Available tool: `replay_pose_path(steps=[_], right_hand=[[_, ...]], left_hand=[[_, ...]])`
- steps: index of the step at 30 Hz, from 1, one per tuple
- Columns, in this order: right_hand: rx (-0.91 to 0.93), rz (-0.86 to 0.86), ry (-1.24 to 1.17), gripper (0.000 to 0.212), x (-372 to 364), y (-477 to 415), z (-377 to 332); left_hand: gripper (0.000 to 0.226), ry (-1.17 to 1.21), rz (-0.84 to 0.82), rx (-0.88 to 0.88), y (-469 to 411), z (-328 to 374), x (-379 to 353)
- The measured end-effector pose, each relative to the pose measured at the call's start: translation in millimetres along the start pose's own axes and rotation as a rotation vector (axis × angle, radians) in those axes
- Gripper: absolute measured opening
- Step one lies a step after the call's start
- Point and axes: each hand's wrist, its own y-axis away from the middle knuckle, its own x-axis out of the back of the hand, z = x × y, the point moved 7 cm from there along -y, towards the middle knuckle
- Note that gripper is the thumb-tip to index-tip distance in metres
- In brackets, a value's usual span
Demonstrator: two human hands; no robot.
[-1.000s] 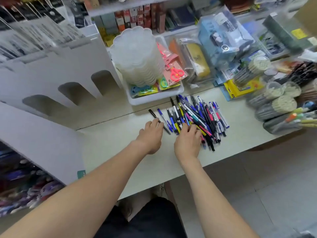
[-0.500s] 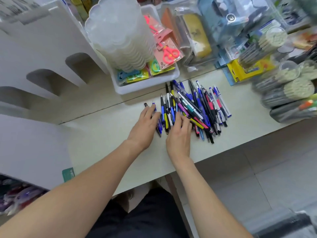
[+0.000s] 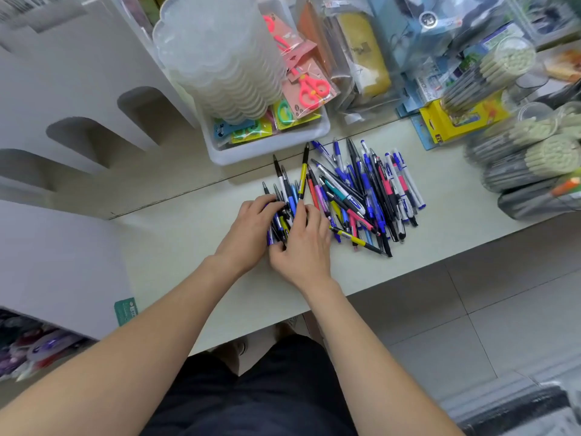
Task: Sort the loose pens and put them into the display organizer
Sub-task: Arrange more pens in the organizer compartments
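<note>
Hands meet at the near-left edge of the pens. The left hand curls its fingers over a small bunch of blue, black and yellow pens. The right hand lies flatter against the bunch's other side, fingers fairly straight and pressing, thumb tucked by the pens' near ends. Whether the bunch is off the table or only squeezed together on it, I cannot tell.

The bunch's long axis runs roughly from 12 to 6 o'clock, tips pointing away from the person. A yellow-and-black pen sticks out of it toward 12. The rest of the loose pile spreads from the hands toward 2 and 3 o'clock, mostly lying the same way, with a few crossed at a slant.

From the bunch, the display organizer, white with arched slots, stands toward 10 o'clock, well apart from the hands. The left hand is the nearer one to it, while the right is nearer the unsorted pile. So I judge that the bunch must travel up and left, probably carried by the left hand.

At 12 o'clock, just beyond the pens, sits a white tray holding a stack of clear containers.
</note>
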Motion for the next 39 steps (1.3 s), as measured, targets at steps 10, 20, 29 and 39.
replay_pose_path(steps=[10, 20, 29, 39], right_hand=[[0.000, -0.117, 0.227, 0.127, -10.9, -19.4, -13.1], [-0.077, -0.145, 0.292, 0.020, -42.8, -17.0, -42.8], [0.056, -0.295, 0.513, 0.021, -31.2, -22.3, -42.2], [-0.230, -0.880, -0.457, 0.008, 6.8, 8.4, -6.3]], left_hand=[[0.054, 0.212, 0.233, 0.181, 34.1, -31.7, 28.6], [0.057, 0.319, 0.092, 0.460, 45.3, -40.8, 28.2], [0.043, 0.771, 0.115, 0.879, 67.7, -62.2, 18.3], [0.018, 0.827, 0.226, 0.954, 41.7, -61.3, 14.2]])
